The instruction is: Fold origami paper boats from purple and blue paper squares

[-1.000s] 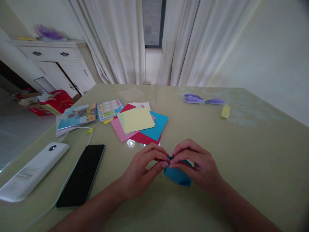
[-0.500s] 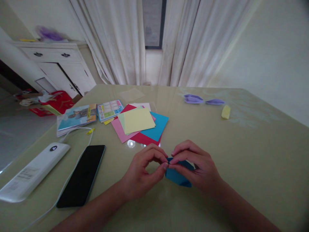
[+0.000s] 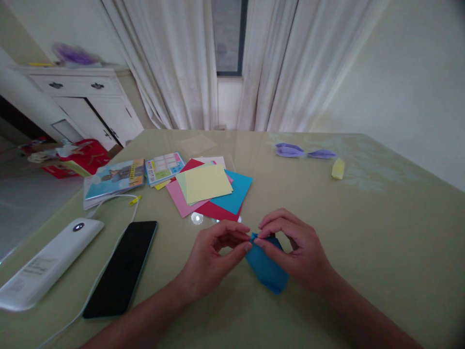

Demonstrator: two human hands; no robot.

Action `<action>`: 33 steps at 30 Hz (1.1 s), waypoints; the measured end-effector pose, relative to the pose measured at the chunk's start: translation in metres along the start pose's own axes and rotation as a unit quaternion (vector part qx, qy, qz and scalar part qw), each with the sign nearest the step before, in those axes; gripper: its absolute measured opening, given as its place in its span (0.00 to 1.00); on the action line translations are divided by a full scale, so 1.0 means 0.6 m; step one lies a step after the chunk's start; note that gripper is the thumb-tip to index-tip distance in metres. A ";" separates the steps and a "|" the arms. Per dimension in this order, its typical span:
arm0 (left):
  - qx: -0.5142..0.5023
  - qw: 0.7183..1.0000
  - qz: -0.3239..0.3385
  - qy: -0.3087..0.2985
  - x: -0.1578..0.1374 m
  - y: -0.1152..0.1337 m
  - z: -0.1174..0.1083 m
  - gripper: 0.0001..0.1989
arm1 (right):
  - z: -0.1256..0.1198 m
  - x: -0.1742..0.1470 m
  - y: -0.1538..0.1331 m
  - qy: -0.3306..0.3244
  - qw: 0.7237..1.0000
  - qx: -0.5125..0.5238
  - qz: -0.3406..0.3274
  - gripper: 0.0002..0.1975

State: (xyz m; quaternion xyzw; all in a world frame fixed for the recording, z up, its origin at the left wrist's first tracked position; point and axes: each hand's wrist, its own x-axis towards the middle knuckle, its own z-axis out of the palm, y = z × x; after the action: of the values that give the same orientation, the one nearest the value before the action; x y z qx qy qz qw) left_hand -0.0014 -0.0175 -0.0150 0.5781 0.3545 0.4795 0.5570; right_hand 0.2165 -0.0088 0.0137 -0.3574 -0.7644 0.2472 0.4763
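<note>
A folded piece of blue paper (image 3: pixel 268 269) is held between my two hands, low over the near middle of the table. My left hand (image 3: pixel 214 257) pinches its upper left corner between thumb and fingertips. From the other side, my right hand (image 3: pixel 296 245) grips the top edge, thumb in front and fingers behind. The fingertips of both hands nearly meet at the paper's top point, where a small fold shows. The back of the paper is hidden.
Loose coloured sheets (image 3: pixel 209 184) lie beyond my hands, next to booklets (image 3: pixel 114 179). On the left are a black phone (image 3: pixel 121 269), a white power bank (image 3: pixel 51 261) and its cable. Folded purple papers (image 3: pixel 289 150) and a yellow folded paper (image 3: pixel 337 168) sit at the back right.
The blue paper has tilted, so that more of its broad face shows and its lower end hangs nearer to me. Both hands stay at its top corner; the left fingers have straightened a little.
</note>
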 end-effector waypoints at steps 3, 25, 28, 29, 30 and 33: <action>0.020 1.000 0.012 0.011 0.001 0.001 0.001 0.08 | 0.002 -0.002 -0.001 -0.017 0.999 0.028 0.024 0.04; 0.110 0.994 0.000 0.007 0.000 0.005 -0.001 0.06 | 0.008 -0.003 -0.008 -0.056 0.992 0.060 0.092 0.01; 0.128 0.992 0.007 0.005 -0.001 0.006 -0.001 0.06 | 0.010 -0.004 -0.009 -0.054 0.992 0.055 0.096 0.02; 0.135 0.991 0.012 0.003 -0.001 0.006 -0.001 0.06 | 0.011 -0.003 -0.010 -0.052 0.993 0.053 0.095 0.02; 0.142 0.990 0.017 0.002 -0.001 0.007 -0.001 0.06 | 0.011 -0.003 -0.010 -0.052 0.993 0.051 0.095 0.03; 0.160 0.987 0.031 -0.004 -0.002 0.008 -0.001 0.05 | 0.011 -0.002 -0.010 -0.053 0.992 0.056 0.097 0.03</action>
State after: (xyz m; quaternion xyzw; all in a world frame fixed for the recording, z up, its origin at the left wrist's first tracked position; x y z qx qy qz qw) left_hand -0.0027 -0.0194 -0.0104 0.6722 0.4065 0.4311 0.4439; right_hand 0.2089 -0.0135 0.0143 -0.3892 -0.7353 0.3531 0.4280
